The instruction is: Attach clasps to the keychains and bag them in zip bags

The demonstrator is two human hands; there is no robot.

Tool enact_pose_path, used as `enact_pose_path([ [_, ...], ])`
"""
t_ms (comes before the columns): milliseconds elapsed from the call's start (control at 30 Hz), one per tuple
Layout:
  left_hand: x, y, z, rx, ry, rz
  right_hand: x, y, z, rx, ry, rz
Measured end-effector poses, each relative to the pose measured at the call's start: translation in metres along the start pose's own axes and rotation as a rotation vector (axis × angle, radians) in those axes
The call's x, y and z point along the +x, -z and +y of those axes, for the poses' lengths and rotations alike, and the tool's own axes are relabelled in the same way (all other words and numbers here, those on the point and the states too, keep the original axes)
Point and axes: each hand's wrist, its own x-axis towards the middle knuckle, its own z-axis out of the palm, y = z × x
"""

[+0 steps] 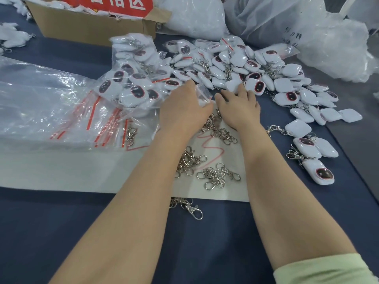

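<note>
Two hands (184, 111), one cardboard box (90, 27), and keychains (256, 85), clasps (217, 175), zip bags (106, 117) beyond counting.

Zip bag (203, 92) in left hand (184, 107)

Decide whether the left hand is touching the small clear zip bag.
Touching. The head view shows the left hand pinching the small clear zip bag, with no gap between them.

We show the left hand (184, 108) and right hand (240, 108) bare, the forearms (127, 212) likewise uncovered. A pale green sleeve (326, 269) with a plain hem begins near the right elbow.
</note>
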Motion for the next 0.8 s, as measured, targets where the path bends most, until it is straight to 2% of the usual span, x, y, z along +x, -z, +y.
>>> enact_pose_path([
  [67, 0.0, -0.001, 0.0, -0.01, 0.009, 0.0, 0.002, -0.001, 0.0, 0.014, -0.01, 0.026],
  [133, 0.0, -0.001, 0.0, -0.005, 0.007, 0.003, 0.002, -0.001, 0.002, 0.106, 0.004, 0.13],
  [267, 0.001, -0.002, 0.0, 0.008, 0.008, -0.002, -0.002, 0.009, 0.005, 0.791, -0.08, 0.484],
  [333, 0.001, -0.003, 0.001, 0.006, 0.009, 0.001, -0.004, 0.012, 0.005, 1.018, -0.14, 0.547],
  [467, 0.002, -0.003, 0.0, 0.014, 0.003, 0.001, 0.001, 0.013, 0.0, 1.46, -0.166, 0.372],
  [633, 0.003, -0.003, 0.001, 0.022, 0.011, -0.007, 0.001, 0.017, 0.002, 1.426, -0.176, 0.247],
  [800, 0.002, -0.004, 0.001, 0.018, 0.021, -0.007, 0.0, 0.021, 0.003, 1.533, -0.222, 0.227],
])
